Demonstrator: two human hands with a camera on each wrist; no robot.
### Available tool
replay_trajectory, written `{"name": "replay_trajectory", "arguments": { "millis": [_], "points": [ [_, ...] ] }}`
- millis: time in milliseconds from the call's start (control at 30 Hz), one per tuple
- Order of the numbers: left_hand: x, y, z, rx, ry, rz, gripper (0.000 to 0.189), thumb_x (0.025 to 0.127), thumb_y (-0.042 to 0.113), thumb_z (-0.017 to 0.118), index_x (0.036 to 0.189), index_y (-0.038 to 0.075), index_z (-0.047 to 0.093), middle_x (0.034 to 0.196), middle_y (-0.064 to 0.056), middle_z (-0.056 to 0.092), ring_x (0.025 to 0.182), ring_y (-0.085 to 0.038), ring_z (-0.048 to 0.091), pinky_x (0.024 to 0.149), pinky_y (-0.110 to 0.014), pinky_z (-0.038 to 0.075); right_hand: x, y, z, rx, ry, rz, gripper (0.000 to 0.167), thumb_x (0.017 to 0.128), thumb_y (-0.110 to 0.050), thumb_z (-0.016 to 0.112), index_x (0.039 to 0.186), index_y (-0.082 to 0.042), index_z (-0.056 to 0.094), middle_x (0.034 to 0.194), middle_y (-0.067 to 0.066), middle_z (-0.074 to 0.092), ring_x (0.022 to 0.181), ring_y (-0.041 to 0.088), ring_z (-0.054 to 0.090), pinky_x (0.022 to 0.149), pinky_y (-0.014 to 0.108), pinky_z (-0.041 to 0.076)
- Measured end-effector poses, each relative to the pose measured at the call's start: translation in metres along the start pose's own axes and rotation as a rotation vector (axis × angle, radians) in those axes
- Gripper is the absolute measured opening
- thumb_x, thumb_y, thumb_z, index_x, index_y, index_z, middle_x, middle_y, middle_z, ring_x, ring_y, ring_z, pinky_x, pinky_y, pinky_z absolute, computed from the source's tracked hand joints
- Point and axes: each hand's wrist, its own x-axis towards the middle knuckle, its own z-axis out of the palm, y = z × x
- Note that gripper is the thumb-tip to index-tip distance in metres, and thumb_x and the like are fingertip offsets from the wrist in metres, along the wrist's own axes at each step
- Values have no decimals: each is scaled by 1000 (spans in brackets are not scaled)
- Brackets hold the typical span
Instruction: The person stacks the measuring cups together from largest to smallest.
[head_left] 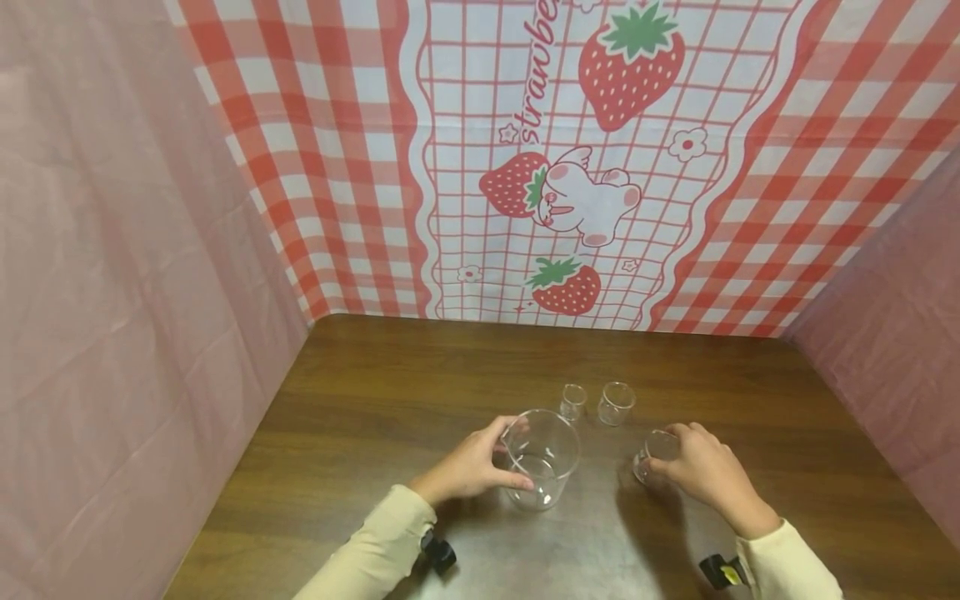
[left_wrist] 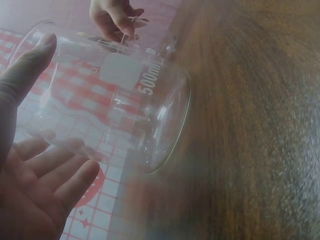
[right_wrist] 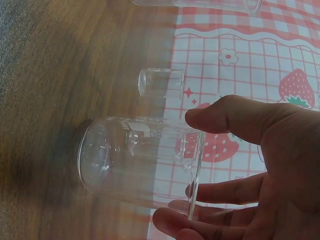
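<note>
A large clear glass beaker point(left_wrist: 165, 110) marked 500ml stands on the wooden table, left of the other glassware. My left hand point(head_left: 474, 463) holds it from the left, thumb on the near side and fingers on the far side. Off to the right, my right hand point(head_left: 708, 468) grips a smaller glass beaker point(right_wrist: 107, 160) near its rim, thumb on one side and fingers on the other. Behind the hands stand two more small beakers, a narrow one point(head_left: 573, 403) and a slightly wider one point(head_left: 617, 406), both upright and apart from the hands.
The brown wooden table point(head_left: 315, 467) ends at a strawberry-print checked cloth point(head_left: 360, 208) hanging at the back. Pink cloth point(head_left: 150, 292) hangs on the left, and another pink cloth point(head_left: 892, 358) closes the right side. Black straps with small devices sit at both wrists.
</note>
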Motion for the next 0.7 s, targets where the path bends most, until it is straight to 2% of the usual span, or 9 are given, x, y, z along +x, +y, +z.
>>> {"name": "replay_trajectory", "arguments": {
  "millis": [267, 700],
  "points": [
    [1, -1, 0, -3, 1, 19, 82, 73, 26, 85, 139, 5, 42, 144, -14, 52, 128, -27, 55, 104, -33, 50, 0, 1, 0, -2, 25, -3, 58, 74, -35, 78, 110, 9, 64, 99, 26, 64, 87, 46, 63, 69, 59, 53],
    [1, -1, 1, -8, 0, 14, 82, 73, 25, 86, 139, 5, 41, 144, -14, 52, 127, -28, 55, 104, -33, 50, 0, -4, -6, 3, 41, 1, 60, 75, -37, 77, 112, 8, 64, 101, 26, 63, 81, 44, 63, 62, 56, 52]
  ]
}}
